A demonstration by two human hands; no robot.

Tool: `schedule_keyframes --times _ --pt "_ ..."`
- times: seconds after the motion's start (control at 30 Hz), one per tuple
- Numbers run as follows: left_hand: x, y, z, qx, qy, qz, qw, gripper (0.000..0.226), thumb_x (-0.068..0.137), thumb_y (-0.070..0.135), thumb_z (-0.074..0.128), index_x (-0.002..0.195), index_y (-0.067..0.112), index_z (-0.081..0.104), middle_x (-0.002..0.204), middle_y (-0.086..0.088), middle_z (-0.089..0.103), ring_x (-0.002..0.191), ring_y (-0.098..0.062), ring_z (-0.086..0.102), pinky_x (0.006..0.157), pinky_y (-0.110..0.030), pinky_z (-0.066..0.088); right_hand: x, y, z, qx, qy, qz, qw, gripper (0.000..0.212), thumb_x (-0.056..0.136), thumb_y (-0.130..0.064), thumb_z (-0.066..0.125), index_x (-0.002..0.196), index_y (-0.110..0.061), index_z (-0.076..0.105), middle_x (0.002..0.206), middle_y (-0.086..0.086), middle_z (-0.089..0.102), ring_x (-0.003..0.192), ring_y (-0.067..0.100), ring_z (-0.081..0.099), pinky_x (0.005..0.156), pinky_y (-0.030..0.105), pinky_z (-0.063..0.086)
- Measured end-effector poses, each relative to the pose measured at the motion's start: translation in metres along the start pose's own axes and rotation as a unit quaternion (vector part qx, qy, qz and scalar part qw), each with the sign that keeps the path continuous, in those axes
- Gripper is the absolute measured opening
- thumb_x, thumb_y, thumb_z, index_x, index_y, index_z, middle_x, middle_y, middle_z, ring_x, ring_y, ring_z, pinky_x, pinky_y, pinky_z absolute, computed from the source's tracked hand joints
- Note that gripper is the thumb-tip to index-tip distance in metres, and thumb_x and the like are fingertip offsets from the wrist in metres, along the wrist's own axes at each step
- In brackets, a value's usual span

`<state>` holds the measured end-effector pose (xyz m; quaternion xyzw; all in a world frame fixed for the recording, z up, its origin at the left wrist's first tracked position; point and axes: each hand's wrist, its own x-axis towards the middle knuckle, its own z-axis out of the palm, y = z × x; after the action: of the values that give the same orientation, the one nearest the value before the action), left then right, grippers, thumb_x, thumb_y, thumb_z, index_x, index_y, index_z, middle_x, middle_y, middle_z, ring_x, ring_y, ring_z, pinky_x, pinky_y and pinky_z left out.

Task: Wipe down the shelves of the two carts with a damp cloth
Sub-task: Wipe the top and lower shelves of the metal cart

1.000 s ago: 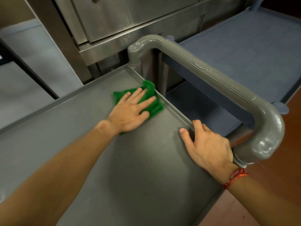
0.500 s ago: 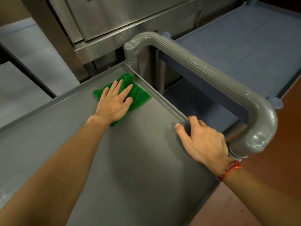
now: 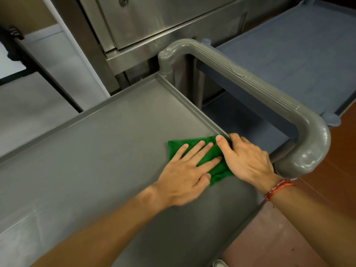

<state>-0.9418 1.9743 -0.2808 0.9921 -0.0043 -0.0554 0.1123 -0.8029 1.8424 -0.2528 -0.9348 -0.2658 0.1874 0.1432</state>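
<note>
Found left hand [image 3: 188, 170] flat and palm down on cloth [image 3: 219, 171] near right edge of shelf [image 3: 115, 141], fingers straight and spread, bare forearm reaching in from lower left. Found right hand [image 3: 248, 160] just beside it, thumb laid forward inside shelf rim [image 3: 192, 104], fingers hooked over its outer side. Noted left fingertips against right thumb base, bare right forearm entering from lower right.

The grey cart shelf [image 3: 115, 141] is showing smooth matt plastic; its handle [image 3: 250, 87] is looking glossier, ribbed along the top. The green cloth [image 3: 217, 171] is reading as soft, fuzzy fabric. The metal cabinet [image 3: 163, 22] is gleaming, brushed finish. The blue cart shelf [image 3: 298, 47] is looking matt, finely textured.
</note>
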Motion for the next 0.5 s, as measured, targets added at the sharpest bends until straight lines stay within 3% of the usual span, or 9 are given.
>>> schedule_keyframes --times 0.07,0.17,0.27,0.37,0.5 --pt "0.002 -0.021 -0.006 0.011 0.008 -0.014 1.000 0.062 0.094 0.044 0.010 0.156 0.038 0.017 0.166 0.003 0.002 0.153 -0.015 -0.006 0.123 -0.041 -0.004 0.000 0.000 -0.001 0.002 0.001 -0.001 1.000 0.067 0.093 -0.073 0.010 0.123 -0.026 0.046 0.129 0.007 0.056 0.116 0.038 0.056 0.093 0.049 0.036" --pt "-0.006 -0.071 -0.016 0.014 0.033 -0.103 0.994 0.068 0.089 0.049 0.006 0.156 0.037 0.015 0.166 0.000 0.006 0.153 -0.017 -0.002 0.124 -0.043 0.004 0.001 0.001 -0.001 -0.006 0.002 -0.006 1.000 0.070 0.093 -0.072 0.010 0.131 -0.024 0.044 0.130 0.007 0.056 0.116 0.039 0.055 0.093 0.049 0.036" --pt "-0.024 -0.090 -0.019 -0.014 0.013 -0.161 0.987 0.070 0.086 0.051 0.003 0.155 0.042 0.008 0.166 0.004 -0.004 0.150 -0.009 -0.015 0.123 -0.035 -0.009 0.001 0.002 0.001 -0.008 0.009 -0.011 1.000 0.071 0.092 -0.074 0.010 0.125 -0.023 0.045 0.126 0.007 0.058 0.114 0.038 0.056 0.091 0.048 0.036" --pt "-0.040 -0.063 -0.010 -0.014 0.011 -0.148 0.989 0.068 0.088 0.050 0.006 0.155 0.041 0.007 0.163 0.007 -0.009 0.148 -0.009 -0.019 0.123 -0.038 -0.008 0.001 0.002 0.001 -0.009 0.015 -0.012 1.000 0.070 0.092 -0.075 0.011 0.121 -0.021 0.046 0.124 0.008 0.059 0.113 0.039 0.056 0.087 0.047 0.034" --pt "-0.073 -0.006 0.009 -0.015 0.033 -0.068 0.997 0.061 0.096 0.040 0.025 0.156 0.033 0.021 0.165 -0.003 0.010 0.153 -0.021 0.001 0.123 -0.047 0.009 0.001 0.001 0.001 -0.009 0.020 -0.017 1.000 0.068 0.092 -0.075 0.012 0.114 -0.020 0.047 0.120 0.010 0.060 0.110 0.040 0.056 0.085 0.046 0.034"
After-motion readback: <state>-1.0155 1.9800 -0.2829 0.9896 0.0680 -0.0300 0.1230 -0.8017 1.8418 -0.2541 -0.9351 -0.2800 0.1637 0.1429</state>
